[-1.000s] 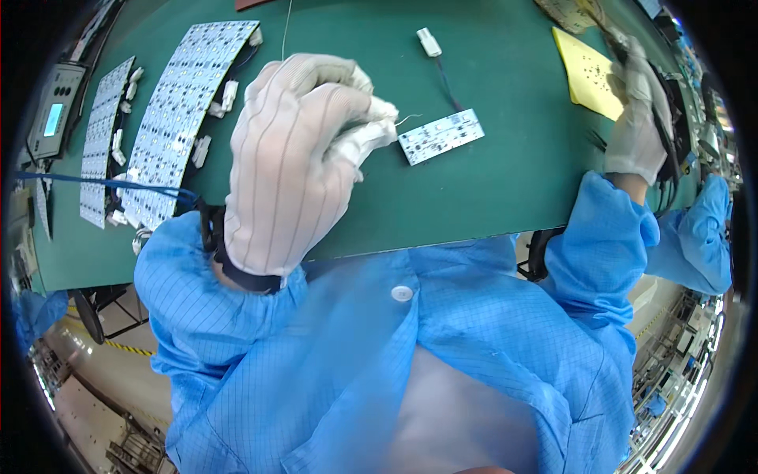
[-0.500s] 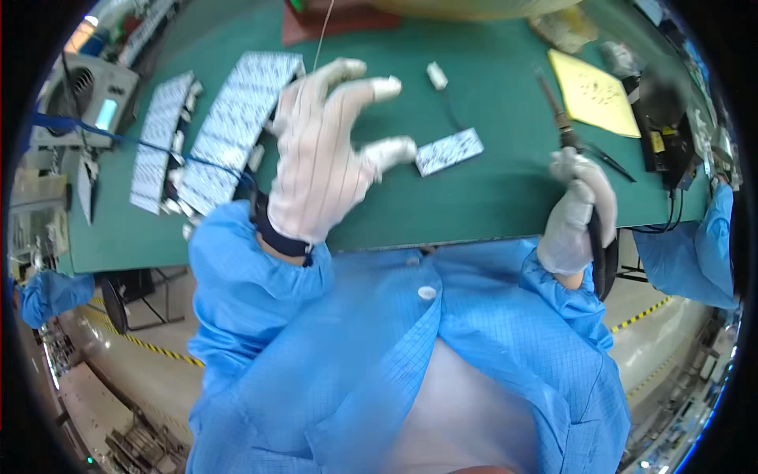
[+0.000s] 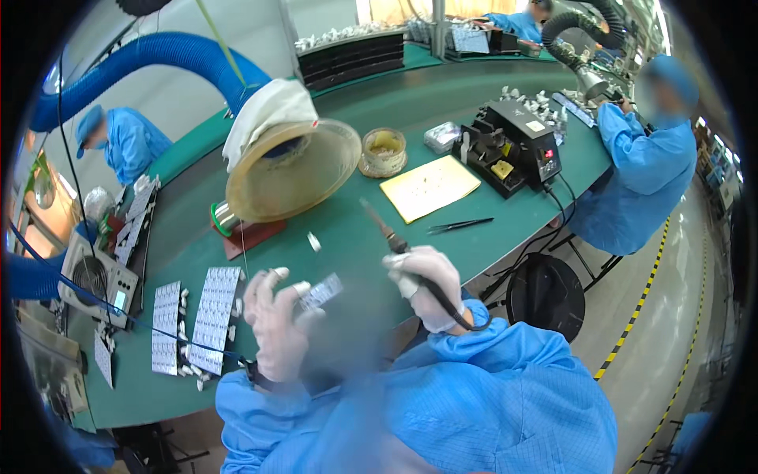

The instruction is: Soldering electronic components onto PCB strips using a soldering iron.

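My left hand [image 3: 278, 328], in a white glove, rests on the green bench with its fingers spread; its fingertips touch a small white circuit board [image 3: 322, 291]. My right hand [image 3: 426, 284], also gloved, grips the handle of a soldering iron [image 3: 384, 229] whose tip points up and away over the bench. The iron's black cable runs back over my wrist. A small white connector [image 3: 314, 242] lies just beyond the board.
A fume hood [image 3: 292, 170] on a blue hose hangs over the bench. White panels of boards [image 3: 215, 317] lie at left. A yellow sheet [image 3: 430, 187], tweezers [image 3: 460, 225], a tin [image 3: 384, 150] and a black soldering station [image 3: 513, 150] stand right. Other people in blue work nearby.
My view has lifted from straight down to across the bench. My right hand brought the soldering iron from the right edge to the middle, and my left hand lowered onto the small board.
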Available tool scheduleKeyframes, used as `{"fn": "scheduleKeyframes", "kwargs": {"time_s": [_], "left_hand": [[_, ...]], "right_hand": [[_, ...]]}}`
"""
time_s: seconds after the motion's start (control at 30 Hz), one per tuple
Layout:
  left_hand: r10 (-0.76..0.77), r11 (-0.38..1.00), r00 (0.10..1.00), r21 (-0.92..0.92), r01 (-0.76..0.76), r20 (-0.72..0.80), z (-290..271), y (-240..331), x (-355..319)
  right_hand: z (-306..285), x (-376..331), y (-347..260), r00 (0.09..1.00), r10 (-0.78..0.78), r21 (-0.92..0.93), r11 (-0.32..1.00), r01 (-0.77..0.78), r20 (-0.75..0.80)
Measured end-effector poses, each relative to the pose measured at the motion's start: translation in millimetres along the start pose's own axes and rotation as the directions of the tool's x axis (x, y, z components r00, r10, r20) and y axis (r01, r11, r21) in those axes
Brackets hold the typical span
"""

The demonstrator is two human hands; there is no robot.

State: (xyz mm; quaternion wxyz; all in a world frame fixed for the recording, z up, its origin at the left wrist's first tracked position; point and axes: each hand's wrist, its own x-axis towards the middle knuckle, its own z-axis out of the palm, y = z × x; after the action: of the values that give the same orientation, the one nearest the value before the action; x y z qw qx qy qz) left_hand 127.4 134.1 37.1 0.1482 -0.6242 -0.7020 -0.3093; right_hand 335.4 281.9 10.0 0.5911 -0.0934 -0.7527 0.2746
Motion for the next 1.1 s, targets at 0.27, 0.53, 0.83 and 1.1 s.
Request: {"fn": "scheduleKeyframes", "kwargs": {"time_s": [0.27, 0.53, 0.83, 1.1], "left_hand": [[-0.042, 0.994, 0.996, -0.102, 0.035, -0.074, -66.5, 11.9, -19.7], [-0.031, 0.981, 0.990, -0.191, 0.004, -0.140, -72.8, 22.0, -43.5], [-0.024, 0.955, 0.994, -0.295, -0.010, -0.111, -70.1, 28.0, -49.7], [0.061, 0.957, 0.997, -0.279, -0.075, -0.055, -70.8, 23.9, -51.6]], "right_hand": [[27.8, -9.8, -41.0, 0.981, 0.194, 0.699, 0.699, -0.151, 0.019], [60.0, -12.7, -37.6, 0.964, -0.240, 0.617, 0.777, 0.123, 0.111], [66.2, -25.9, -50.0, 0.986, -0.005, 0.712, 0.692, -0.117, 0.167], [56.0, -31.5, -55.7, 0.959, 0.150, 0.727, 0.626, -0.281, 0.240]]}}
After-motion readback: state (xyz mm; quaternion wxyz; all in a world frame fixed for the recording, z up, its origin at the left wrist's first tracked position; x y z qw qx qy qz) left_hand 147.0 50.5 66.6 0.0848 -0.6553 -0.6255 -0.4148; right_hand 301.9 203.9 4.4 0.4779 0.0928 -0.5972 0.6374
